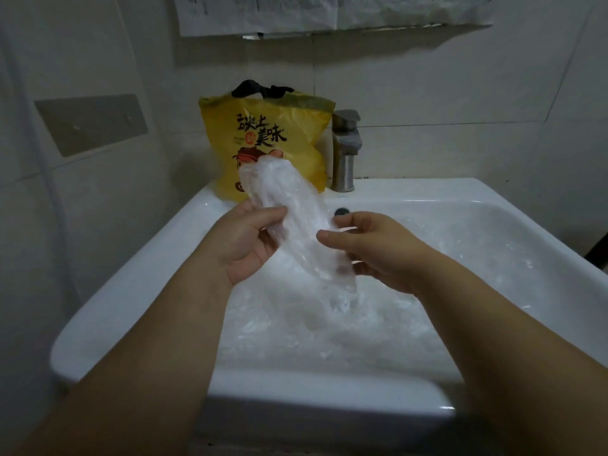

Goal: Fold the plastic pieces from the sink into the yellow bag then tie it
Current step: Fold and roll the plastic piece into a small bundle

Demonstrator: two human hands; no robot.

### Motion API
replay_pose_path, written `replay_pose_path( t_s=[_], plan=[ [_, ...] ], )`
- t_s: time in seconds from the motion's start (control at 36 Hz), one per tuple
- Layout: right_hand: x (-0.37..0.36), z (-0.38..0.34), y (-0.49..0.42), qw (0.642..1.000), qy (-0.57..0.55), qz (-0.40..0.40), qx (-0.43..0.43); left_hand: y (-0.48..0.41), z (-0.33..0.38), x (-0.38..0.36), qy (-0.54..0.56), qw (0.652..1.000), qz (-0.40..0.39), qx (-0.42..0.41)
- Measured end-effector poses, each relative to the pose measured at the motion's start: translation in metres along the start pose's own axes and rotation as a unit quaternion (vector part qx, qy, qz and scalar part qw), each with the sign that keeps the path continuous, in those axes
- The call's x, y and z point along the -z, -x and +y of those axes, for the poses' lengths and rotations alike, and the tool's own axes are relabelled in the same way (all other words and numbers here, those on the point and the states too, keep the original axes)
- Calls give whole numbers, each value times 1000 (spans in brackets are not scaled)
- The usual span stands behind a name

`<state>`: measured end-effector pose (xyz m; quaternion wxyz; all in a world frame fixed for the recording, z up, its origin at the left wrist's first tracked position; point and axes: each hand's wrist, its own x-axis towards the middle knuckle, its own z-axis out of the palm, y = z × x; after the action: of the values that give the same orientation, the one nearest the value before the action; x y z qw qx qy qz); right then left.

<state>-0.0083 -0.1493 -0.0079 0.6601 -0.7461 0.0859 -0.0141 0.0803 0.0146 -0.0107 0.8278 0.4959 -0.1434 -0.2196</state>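
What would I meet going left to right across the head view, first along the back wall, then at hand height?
Back wall: grey plate → yellow bag → tap. Hand height: left hand → plastic piece, held by both → right hand.

Both bare forearms reach forward. The left grip (245, 241) is palm-up, thumb clamping the plastic piece (296, 225), and the right grip (368, 250) pinches its opposite edge.
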Motion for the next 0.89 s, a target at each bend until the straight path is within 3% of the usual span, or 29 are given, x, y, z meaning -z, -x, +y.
replay_pose_path(
  t_s=[0.11, 0.25, 0.39, 0.5, 0.61, 0.64, 0.69, 0.75, 0.89],
  plan=[
    [-3, 0, 1, 999, -1, 32, 28, 4, -5, -9, -22, 999, -28, 12],
    [2, -3, 3, 999, -45, 28, 13, 3, -1, -4, 18, 1000, -2, 5],
    [-2, -3, 7, 1000, -1, 2, 28, 11, 3, -6, 18, 994, -97, 43],
    [-3, -3, 7, 998, -22, -24, 45, 7, -3, -8, -56, 997, 27, 49],
    [0, -7, 7, 986, -149, -47, 60, 3, 1, -1, -4, 996, 75, 41],
    [1, -7, 7, 989, -122, -36, 72, 2, 2, 0, 3, 996, 79, 45],
    [2, -1, 6, 991, 37, -9, 129, 2, 2, 1, -2, 995, 83, 60],
    [-1, 4, 7, 958, 195, -4, 209, 1, 0, 2, -19, 993, 90, 79],
    [-12, 0, 13, 896, 314, 16, 313, 2, 0, 2, -96, 985, 89, 116]
  ],
)
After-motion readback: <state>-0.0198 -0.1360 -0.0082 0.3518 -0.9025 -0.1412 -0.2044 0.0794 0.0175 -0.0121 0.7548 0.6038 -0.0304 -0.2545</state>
